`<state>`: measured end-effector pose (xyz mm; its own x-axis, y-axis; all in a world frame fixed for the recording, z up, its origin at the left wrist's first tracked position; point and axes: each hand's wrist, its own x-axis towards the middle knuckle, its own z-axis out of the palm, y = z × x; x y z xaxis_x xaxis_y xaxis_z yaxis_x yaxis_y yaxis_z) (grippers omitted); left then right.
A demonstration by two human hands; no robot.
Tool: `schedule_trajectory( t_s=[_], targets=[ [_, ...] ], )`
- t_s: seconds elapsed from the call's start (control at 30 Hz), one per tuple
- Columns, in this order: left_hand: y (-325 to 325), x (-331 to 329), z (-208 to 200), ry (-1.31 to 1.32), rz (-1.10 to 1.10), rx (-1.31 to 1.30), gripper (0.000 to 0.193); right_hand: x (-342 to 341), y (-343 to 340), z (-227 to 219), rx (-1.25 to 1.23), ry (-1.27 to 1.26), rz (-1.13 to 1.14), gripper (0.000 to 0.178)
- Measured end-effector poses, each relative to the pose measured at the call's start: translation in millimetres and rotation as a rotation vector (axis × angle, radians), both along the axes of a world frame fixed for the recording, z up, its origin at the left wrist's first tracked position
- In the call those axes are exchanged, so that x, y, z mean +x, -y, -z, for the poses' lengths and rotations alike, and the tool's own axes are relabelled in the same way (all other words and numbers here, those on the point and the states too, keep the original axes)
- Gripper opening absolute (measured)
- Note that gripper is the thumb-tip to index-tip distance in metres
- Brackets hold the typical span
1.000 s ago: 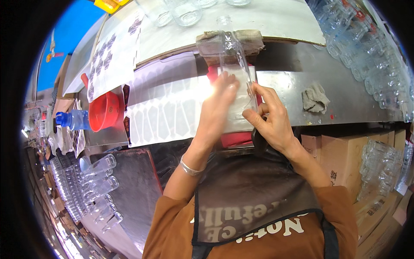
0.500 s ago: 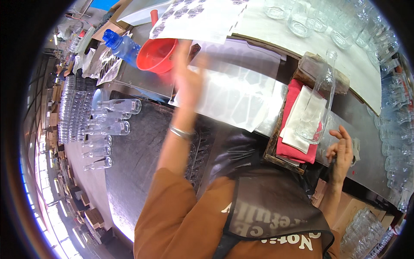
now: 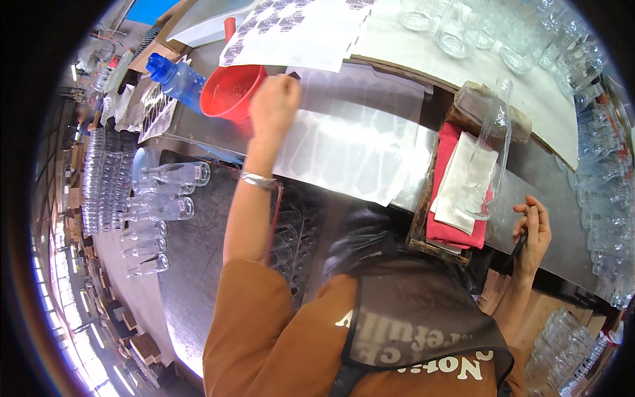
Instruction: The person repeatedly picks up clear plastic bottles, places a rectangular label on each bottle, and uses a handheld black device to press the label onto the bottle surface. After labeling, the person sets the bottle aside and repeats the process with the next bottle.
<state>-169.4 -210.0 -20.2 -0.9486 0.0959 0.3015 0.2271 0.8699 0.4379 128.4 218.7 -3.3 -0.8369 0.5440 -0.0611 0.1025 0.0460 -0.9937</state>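
Note:
My left hand (image 3: 274, 106) is closed, knuckles up, at the right rim of a red plastic dipper (image 3: 218, 96) with liquid in it. What its fingers hold, if anything, is hidden. Beside that hand, a pale, wet-looking sheet (image 3: 344, 155) with a faint pattern lies on the metal worktop. My right hand (image 3: 534, 231) hangs at the right, fingers curled around a thin dark object (image 3: 517, 250) whose kind does not show. Left of it, a clear glass bottle (image 3: 486, 165) leans on folded white cloth (image 3: 456, 195) and red cloth (image 3: 440, 228) in a wooden box (image 3: 415, 235).
A blue-capped bottle (image 3: 173, 78) stands left of the dipper. Printed sheets (image 3: 291, 33) cover part of the dipper's handle. Behind the cloths is a worn brownish block (image 3: 489, 109). Clear glassware (image 3: 456, 36) crowds the back right; several bottles (image 3: 175, 173) stand at left.
My left hand has drawn its fingers together into a closed shape and shifted slightly left, beside the dipper. My right hand has moved a little right. The whole view has shifted slightly.

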Motion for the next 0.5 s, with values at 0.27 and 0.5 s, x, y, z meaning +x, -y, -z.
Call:
schedule_trajectory(
  t_s=[0.27, 0.5],
  targets=[
    [-34, -32, 80, 0.036, -0.281, -0.365, 0.063, 3, 3, 0, 0.046, -0.064, -0.057, 0.026],
    [-78, 88, 54, -0.032, 0.229, -0.231, 0.061, 12, -3, 4, 0.027, -0.033, -0.022, 0.027]
  ],
)
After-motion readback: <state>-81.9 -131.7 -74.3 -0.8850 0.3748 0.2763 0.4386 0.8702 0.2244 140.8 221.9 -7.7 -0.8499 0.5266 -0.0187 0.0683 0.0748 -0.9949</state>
